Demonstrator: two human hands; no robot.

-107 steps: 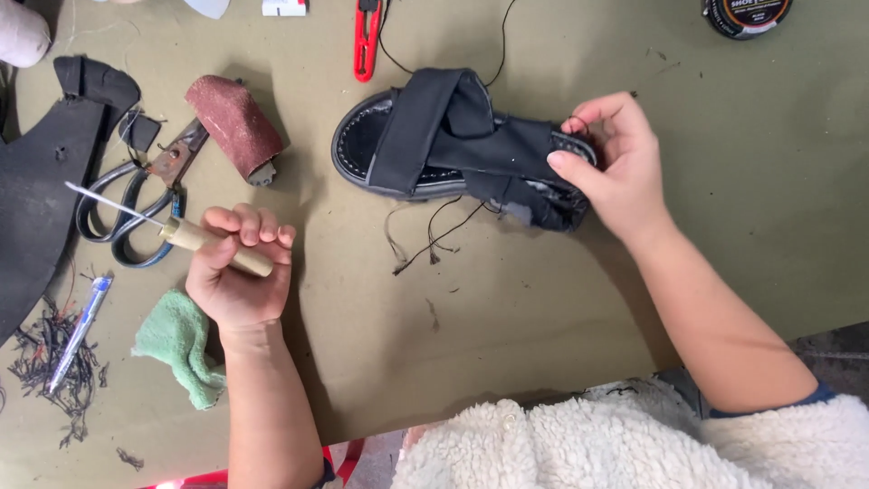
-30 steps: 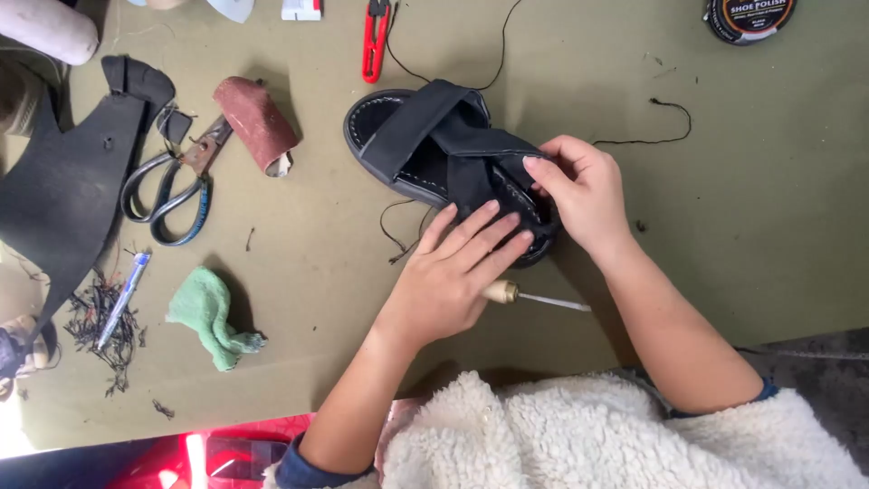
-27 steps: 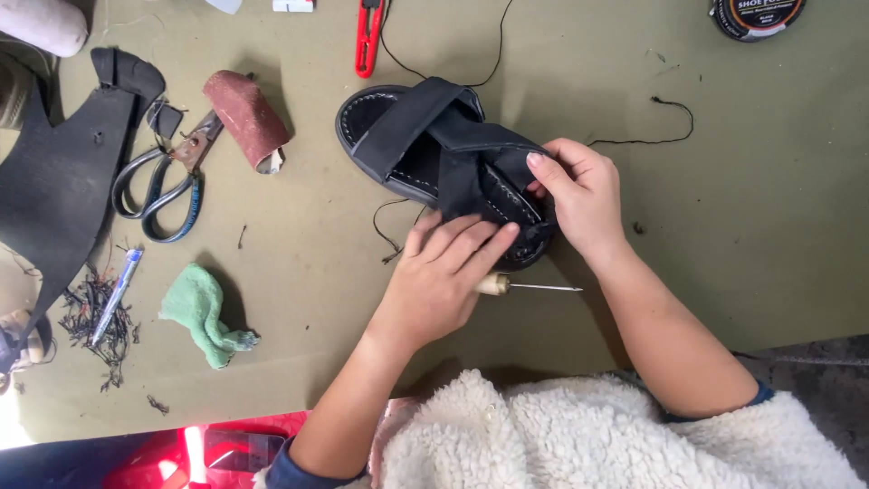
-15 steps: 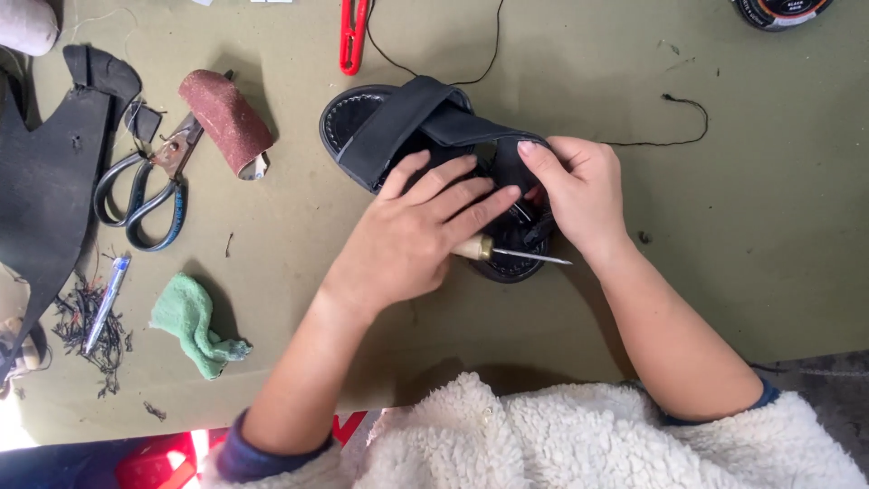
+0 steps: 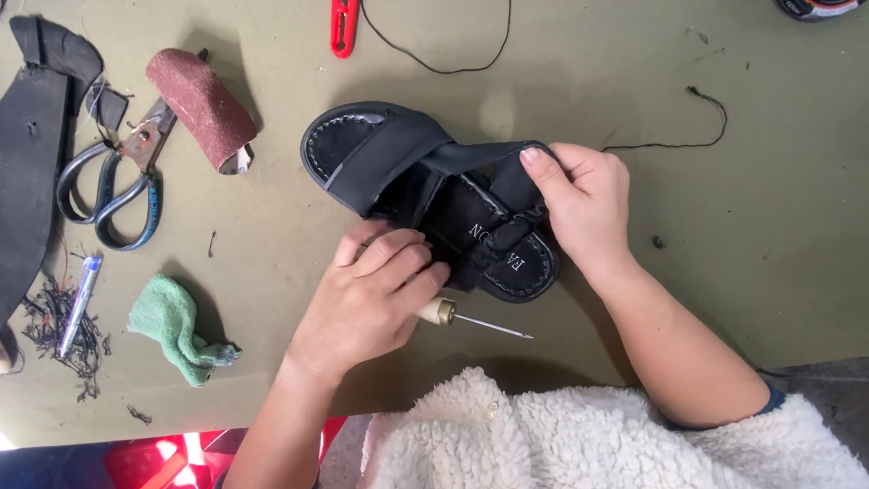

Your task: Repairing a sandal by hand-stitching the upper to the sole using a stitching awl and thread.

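Black sandal (image 5: 425, 195) – right hand (image 5: 579, 204) pinches strap, left hand (image 5: 367, 299) w/ awl (image 5: 471, 319) touches edge.

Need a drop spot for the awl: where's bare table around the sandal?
Free: right of the right hand, below the black thread; also between green cloth and sandal. Crowded: far left, with scissors, sandpaper roll, black sole piece, scraps.
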